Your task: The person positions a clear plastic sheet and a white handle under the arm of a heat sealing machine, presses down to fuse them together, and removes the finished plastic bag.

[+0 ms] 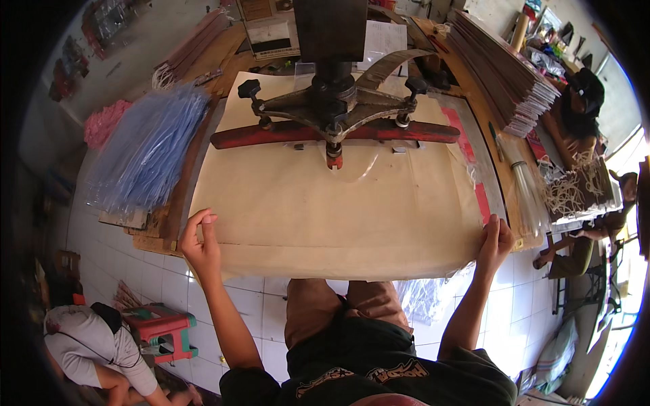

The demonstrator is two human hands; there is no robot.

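One pink bundle (107,122) at far left, partly behind a fanned pile of bluish clear plastic sleeves (152,145) overhanging the desk (229,54). Next, left hand (201,240): at the near left edge of the cream sheet, fingers curled in, thumb up against them; looks like a pinch, but can't tell if the edge is caught. Cream sheet (338,210) is mid-desk, directly between the hands, near edge toward the person's legs, slightly wrinkled, long axis apparently crosswise, left to right. Neither hand clearly nearer: each sits at its own side edge, about level. Over the sheet's far part, branched metal press head (335,111) with red bar (264,135), bar also crosswise, so roughly parallel to the near edge. Red strips (482,201) show along the sheet's right side. Right hand (497,240): at the near right edge, fingers folded, thumb on top; grip on the sheet can't be confirmed. Rightmost: stack of flat brown panels (497,71) farther back, clear plastic roll (531,189), pale cord bundle (575,186).
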